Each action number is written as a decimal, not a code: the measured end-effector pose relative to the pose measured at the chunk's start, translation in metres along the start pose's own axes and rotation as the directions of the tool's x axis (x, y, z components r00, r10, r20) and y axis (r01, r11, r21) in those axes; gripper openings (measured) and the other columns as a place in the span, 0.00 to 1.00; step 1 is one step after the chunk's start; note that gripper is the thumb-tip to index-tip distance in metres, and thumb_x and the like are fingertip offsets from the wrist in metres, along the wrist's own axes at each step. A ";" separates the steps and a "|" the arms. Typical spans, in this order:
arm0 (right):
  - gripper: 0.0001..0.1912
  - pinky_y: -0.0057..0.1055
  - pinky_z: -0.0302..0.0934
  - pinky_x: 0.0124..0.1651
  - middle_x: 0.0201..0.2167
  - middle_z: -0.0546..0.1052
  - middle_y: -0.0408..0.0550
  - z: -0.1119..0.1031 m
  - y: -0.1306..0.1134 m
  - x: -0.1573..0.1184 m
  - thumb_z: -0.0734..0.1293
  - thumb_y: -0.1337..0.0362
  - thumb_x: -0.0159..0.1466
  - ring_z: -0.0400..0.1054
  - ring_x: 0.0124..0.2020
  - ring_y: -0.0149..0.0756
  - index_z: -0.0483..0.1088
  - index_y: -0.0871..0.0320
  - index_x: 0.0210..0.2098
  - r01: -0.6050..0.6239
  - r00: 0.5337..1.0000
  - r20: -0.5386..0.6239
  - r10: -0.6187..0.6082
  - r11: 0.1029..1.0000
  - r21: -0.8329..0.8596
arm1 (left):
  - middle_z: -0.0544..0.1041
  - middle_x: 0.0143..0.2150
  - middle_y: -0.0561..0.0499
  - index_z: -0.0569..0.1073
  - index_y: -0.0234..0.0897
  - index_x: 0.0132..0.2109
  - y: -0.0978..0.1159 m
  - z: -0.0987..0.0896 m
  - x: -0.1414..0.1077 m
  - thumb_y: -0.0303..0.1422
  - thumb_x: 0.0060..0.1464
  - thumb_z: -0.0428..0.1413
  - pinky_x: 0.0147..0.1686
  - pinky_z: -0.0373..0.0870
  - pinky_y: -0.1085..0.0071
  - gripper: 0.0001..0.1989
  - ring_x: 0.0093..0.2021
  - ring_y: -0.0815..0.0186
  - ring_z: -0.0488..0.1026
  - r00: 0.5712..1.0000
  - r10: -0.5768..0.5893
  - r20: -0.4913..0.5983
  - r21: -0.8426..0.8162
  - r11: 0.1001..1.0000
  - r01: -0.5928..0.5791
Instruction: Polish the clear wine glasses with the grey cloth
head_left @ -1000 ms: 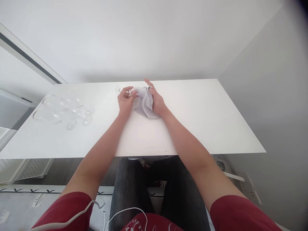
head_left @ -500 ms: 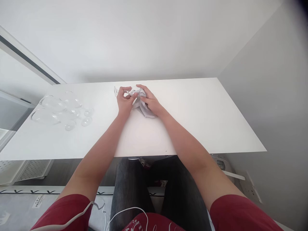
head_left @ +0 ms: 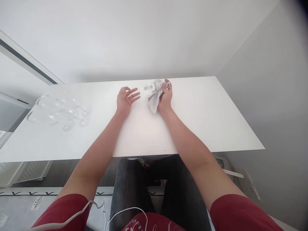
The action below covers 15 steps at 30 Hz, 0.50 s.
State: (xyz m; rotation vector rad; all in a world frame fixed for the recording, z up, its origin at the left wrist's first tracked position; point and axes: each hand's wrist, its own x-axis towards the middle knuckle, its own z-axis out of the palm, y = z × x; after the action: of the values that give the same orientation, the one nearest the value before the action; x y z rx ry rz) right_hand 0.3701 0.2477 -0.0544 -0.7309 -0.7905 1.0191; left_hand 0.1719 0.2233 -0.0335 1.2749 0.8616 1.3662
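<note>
Bunched in my right hand (head_left: 166, 96) is a light grey cloth (head_left: 154, 99), raised near the back edge of the white table. A clear glass (head_left: 146, 87) pokes out from the cloth on its left side; it is blurred and mostly wrapped. My left hand (head_left: 126, 99) is empty, its fingers spread toward the cloth with a gap between them. Several clear stemmed glasses (head_left: 42, 117) lie on their sides in a group on the left of the table.
The white table (head_left: 204, 128) meets a pale wall behind. White perforated baskets (head_left: 32, 170) sit below its left front edge. A thin white cable (head_left: 131, 209) crosses my lap. A wall socket (head_left: 249, 184) is at the lower right.
My left hand has let go of the glass and its fingers have spread. My right hand has moved right and slightly back with the cloth and the glass.
</note>
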 end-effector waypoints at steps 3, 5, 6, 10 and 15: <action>0.32 0.46 0.75 0.54 0.51 0.76 0.49 0.011 -0.007 -0.012 0.71 0.37 0.64 0.75 0.54 0.45 0.66 0.45 0.59 0.004 0.998 0.068 -0.002 0.999 -0.031 | 0.84 0.39 0.41 0.76 0.39 0.45 0.004 0.005 -0.003 0.63 0.57 0.61 0.42 0.85 0.56 0.30 0.37 0.55 0.85 0.952 -0.235 0.195 0.006 0.971 0.238; 0.32 0.45 0.75 0.54 0.50 0.77 0.48 0.016 -0.010 -0.018 0.72 0.37 0.63 0.75 0.54 0.45 0.66 0.45 0.59 -0.011 0.989 0.148 0.018 0.999 -0.048 | 0.81 0.34 0.44 0.79 0.36 0.46 0.007 0.008 -0.007 0.57 0.55 0.67 0.36 0.85 0.58 0.27 0.31 0.59 0.82 0.893 -0.320 0.317 0.049 0.946 0.321; 0.32 0.45 0.75 0.53 0.50 0.77 0.48 0.017 -0.011 -0.019 0.71 0.36 0.63 0.75 0.54 0.45 0.66 0.45 0.59 -0.024 0.986 0.166 0.030 0.999 -0.043 | 0.79 0.32 0.46 0.80 0.35 0.46 0.008 0.009 -0.009 0.53 0.55 0.69 0.34 0.84 0.60 0.25 0.29 0.61 0.80 0.883 -0.323 0.341 0.062 0.945 0.321; 0.38 0.47 0.75 0.51 0.48 0.79 0.50 0.010 -0.011 -0.011 0.67 0.29 0.62 0.75 0.52 0.46 0.69 0.48 0.58 -0.133 0.984 0.128 0.127 0.990 0.039 | 0.71 0.26 0.52 0.80 0.36 0.41 0.007 0.007 -0.011 0.48 0.57 0.70 0.29 0.80 0.67 0.18 0.25 0.67 0.72 0.949 -0.182 0.257 0.067 0.983 0.170; 0.36 0.52 0.76 0.49 0.42 0.81 0.50 0.013 -0.015 -0.010 0.64 0.29 0.63 0.76 0.49 0.51 0.74 0.51 0.53 -0.283 0.933 0.246 0.262 0.957 0.056 | 0.67 0.24 0.55 0.79 0.39 0.40 0.006 0.009 -0.011 0.50 0.56 0.69 0.26 0.78 0.68 0.19 0.23 0.69 0.69 0.957 -0.149 0.251 0.087 0.988 0.131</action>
State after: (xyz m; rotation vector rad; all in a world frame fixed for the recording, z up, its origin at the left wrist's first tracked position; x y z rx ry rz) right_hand 0.3632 0.2350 -0.0373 -0.6602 -0.8556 1.4048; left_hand 0.1781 0.2102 -0.0292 1.3821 0.8078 1.0399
